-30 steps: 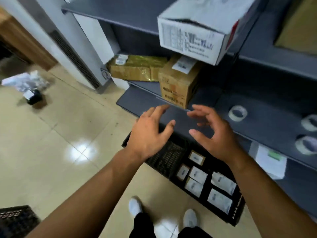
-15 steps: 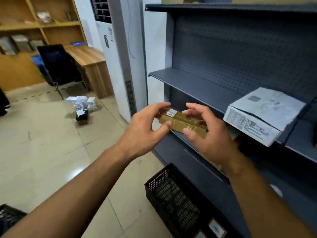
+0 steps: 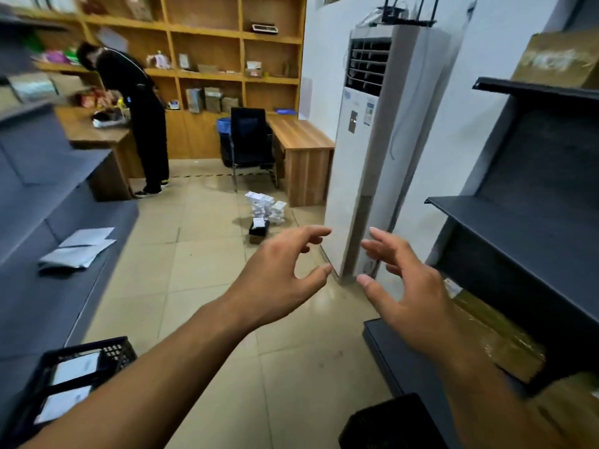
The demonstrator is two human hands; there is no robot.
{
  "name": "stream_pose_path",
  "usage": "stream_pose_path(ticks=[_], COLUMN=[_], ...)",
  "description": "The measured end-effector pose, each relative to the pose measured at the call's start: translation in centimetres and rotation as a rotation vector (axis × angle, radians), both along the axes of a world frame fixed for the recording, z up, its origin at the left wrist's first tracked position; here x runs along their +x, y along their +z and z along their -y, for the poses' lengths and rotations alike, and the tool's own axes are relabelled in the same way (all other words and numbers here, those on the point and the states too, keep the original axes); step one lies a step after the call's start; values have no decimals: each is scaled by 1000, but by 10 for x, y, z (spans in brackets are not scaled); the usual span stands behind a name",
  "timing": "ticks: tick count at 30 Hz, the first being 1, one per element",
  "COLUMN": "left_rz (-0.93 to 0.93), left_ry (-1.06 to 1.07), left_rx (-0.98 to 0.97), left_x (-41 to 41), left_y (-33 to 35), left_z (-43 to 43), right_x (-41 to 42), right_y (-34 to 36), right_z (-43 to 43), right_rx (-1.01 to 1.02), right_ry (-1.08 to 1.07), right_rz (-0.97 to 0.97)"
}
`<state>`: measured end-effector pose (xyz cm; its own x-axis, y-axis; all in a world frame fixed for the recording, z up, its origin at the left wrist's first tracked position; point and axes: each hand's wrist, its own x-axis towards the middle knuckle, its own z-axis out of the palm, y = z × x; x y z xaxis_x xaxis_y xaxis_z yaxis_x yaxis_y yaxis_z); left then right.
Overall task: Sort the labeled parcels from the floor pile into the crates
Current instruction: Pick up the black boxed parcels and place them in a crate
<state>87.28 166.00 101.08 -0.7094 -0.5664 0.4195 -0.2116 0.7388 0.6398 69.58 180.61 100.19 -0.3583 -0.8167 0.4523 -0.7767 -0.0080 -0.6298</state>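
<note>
My left hand [image 3: 278, 280] and my right hand [image 3: 405, 286] are raised in front of me, fingers spread and loosely bent, holding nothing. A small pile of white labeled parcels [image 3: 267, 207] lies on the tiled floor beyond them, with a small black box [image 3: 258, 228] in front of it. A black crate [image 3: 74, 380] with white parcels inside stands on the floor at the lower left. The corner of another black crate [image 3: 385, 422] shows at the bottom right. A brown parcel [image 3: 496, 345] lies on the low dark shelf to the right.
Dark metal shelving [image 3: 525, 228] lines the right; more dark shelves [image 3: 39, 286] with grey mailers [image 3: 77, 251] line the left. A tall white air conditioner [image 3: 369, 140] stands ahead. A person in black [image 3: 139, 118] bends at a wooden desk; an office chair [image 3: 251, 144] is nearby.
The view swung left from the shelf to the room. The brown parcel seen between my hands half a second ago is no longer there; both hands are empty now.
</note>
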Motion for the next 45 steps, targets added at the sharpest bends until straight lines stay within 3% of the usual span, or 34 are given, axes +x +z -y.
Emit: stream_pose_path(ticks=[9,23,35,45], left_rz=[0,67,49,-21], left_ry=[159,279,319,280], left_rx=[71,40,97,223], left_x=[3,-157,-212,-239], left_y=[-23,-31,-60,-95], left_z=[96,259,414,655], right_x=[-29,-196,-243,-275], right_y=[-18,-46,-78,-85], right_z=[127,315,486,700], right_rx=[23,47,72,166], right_ry=[118,268,313,174], right_rz=[-61,26,25,-40])
